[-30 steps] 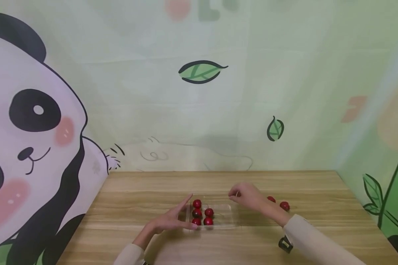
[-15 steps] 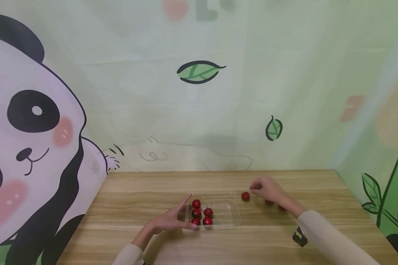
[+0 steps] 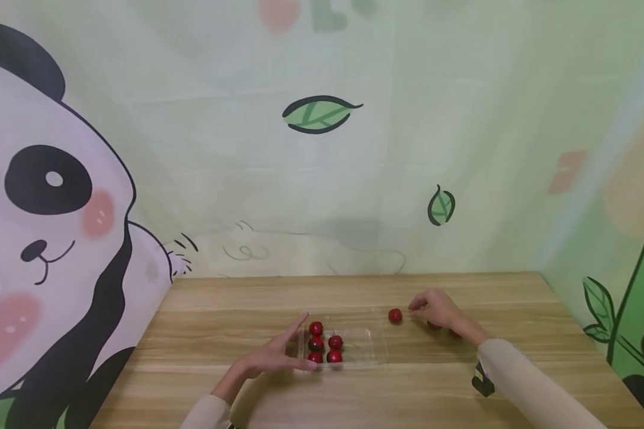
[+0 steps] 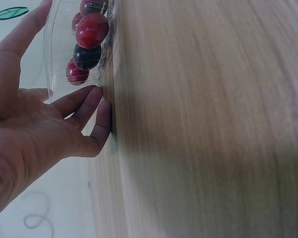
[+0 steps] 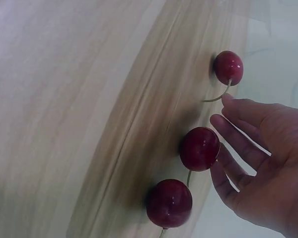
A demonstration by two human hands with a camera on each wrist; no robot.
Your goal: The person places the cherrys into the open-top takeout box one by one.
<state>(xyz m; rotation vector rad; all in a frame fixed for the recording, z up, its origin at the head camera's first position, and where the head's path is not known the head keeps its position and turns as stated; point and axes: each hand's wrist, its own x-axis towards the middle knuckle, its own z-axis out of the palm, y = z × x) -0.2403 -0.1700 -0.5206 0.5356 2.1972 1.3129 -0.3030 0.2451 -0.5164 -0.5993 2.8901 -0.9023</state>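
Observation:
A clear plastic tray (image 3: 372, 348) stands on the table, with several red cherries (image 3: 335, 342) in its left part. My left hand (image 3: 271, 357) spans the tray's left end, thumb at the front and index finger reaching toward the back corner. Its fingers look straight or lightly bent against the plastic in the left wrist view. To the right of the tray lies a cherry (image 5: 229, 67) with a curved stem (image 5: 221, 98). My right hand (image 3: 437, 308) is beside it, a fingertip at the stem and the fingers apart.
Two more cherries lie below the right hand, a nearer cherry (image 5: 169, 203) and another cherry (image 5: 200, 148) close to its fingers. A wood-grain table (image 3: 220, 298) backs onto a printed cloth (image 3: 236, 179) with a panda and leaves.
My right hand has moved right, away from above the tray, to the loose cherry. That cherry now shows beside its fingertips. The left hand has stayed at the tray.

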